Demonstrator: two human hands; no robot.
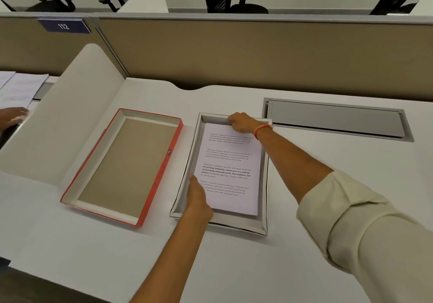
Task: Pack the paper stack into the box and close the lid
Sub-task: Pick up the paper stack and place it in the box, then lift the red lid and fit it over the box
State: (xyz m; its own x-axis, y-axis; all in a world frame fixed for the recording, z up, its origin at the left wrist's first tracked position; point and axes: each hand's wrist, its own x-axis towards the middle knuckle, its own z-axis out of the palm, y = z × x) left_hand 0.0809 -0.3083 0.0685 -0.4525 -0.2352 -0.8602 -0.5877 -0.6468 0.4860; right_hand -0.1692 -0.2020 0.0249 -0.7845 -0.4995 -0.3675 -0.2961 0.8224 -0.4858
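A white paper stack [228, 174] with printed text lies inside the shallow grey-white box [263, 199] in the middle of the desk. My left hand [198, 199] grips the stack's near left edge, thumb on top. My right hand [242, 122] holds the stack's far edge at the box's back wall, fingers curled over the paper. The lid [126, 164], red outside with a brown cardboard inside, rests upside down on the desk just left of the box.
A white curved divider [70, 115] stands left of the lid. Beyond it lie other papers [21, 87] and another person's hand [11, 116]. A grey cable hatch [335, 117] sits at the back right. A tan partition [234, 52] borders the desk's far side.
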